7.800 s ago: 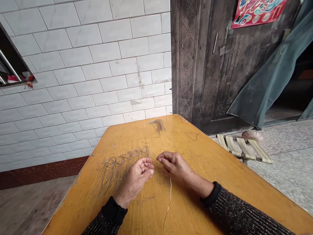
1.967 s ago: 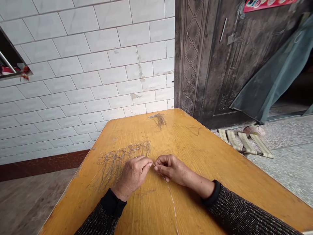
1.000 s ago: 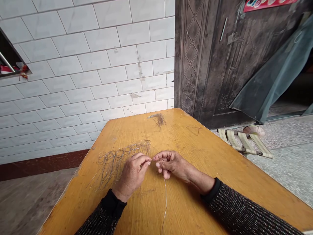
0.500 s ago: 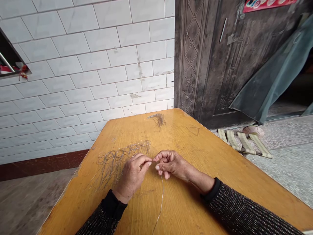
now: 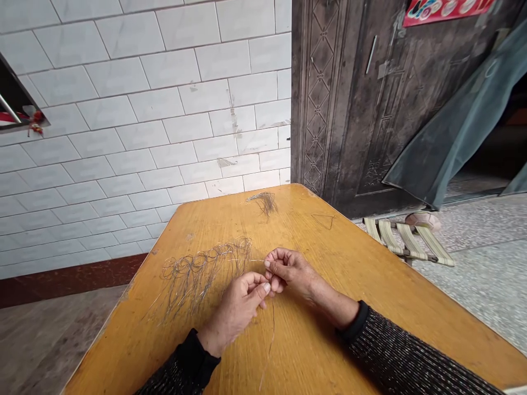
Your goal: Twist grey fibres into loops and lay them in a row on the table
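Bare left hand (image 5: 241, 302) and right hand (image 5: 294, 271) close together over the near half of a yellow-brown wooden table (image 5: 349, 312). Right hand in a pinch, thumb against forefinger, holding a thin wire (image 5: 258, 260); a short straight length of it juts leftward from the fingertips. Below the hands a longer length hangs down toward the near side of the table, slightly curved. Left hand sits just below and left of the right fingers, thumb and forefinger narrowed nearly to a pinch; cannot tell whether the wire lies between them, contact too small to see. Left of the hands, a row of looped wires (image 5: 200, 263) on the tabletop, rings toward the far side, loose ends trailing nearer. Near the far edge, a bundle of wires (image 5: 266, 204), tangled and fanned out. Right of that, a bent wire (image 5: 324, 220) in a rough triangle. Beyond the table: white tiled wall (image 5: 164, 99), dark carved door (image 5: 349, 109). Strapped stool (image 5: 407, 240) on the floor to the right.
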Demonstrator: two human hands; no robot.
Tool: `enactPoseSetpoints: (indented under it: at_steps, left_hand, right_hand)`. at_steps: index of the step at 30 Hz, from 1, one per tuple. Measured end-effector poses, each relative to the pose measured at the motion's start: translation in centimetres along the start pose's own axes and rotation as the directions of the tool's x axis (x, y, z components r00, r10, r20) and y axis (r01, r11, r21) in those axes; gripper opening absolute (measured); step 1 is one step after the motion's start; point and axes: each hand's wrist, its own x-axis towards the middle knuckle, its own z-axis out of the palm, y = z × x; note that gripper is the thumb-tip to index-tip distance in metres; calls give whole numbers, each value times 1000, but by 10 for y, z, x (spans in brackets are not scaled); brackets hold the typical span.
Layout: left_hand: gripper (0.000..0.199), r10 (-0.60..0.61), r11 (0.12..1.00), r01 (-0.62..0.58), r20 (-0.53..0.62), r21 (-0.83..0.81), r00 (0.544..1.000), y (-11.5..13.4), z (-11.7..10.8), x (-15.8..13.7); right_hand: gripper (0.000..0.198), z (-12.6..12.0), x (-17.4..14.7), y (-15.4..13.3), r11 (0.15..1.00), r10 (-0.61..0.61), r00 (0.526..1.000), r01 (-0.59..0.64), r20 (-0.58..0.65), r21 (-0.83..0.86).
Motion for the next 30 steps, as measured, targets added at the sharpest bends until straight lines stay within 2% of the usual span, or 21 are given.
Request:
enactPoseSetpoints:
  at_steps: [2,6,12,17,23,27,30]
  left_hand:
    - [20,-94,982,104,65,-158,993,-1,1,2]
    - [20,-117,950,145,116,-277,986,-1,1,1]
    - [19,-51,932,91,121,-351,991,-5,1,1]
    - [19,-103,887,150,130,-436,986,-6,2,1]
    - [20,-82,860,154,166,-486,983,-5,3,0]
    - [23,-127,852,223,227,-474,966,-2,1,-2]
    - [24,-122,857,230,252,-461,960,-1,2,-3]
  right_hand:
    - [33,0,-1,1,1000,-4,1000,4,16,-20]
    - [30,-1,0,0,998,-3,1000,4,25,-62]
    - [25,-5,1,-3,990,-20,1000,21,11,-139]
    - [23,-4,-1,-5,984,-48,998,54,37,-169]
    - [20,-4,-2,-10,983,-52,997,62,62,-172]
    - [18,-8,1,-10,979,-77,997,76,1,-188]
    - [17,-11,3,-8,979,-100,994,91,-38,-183]
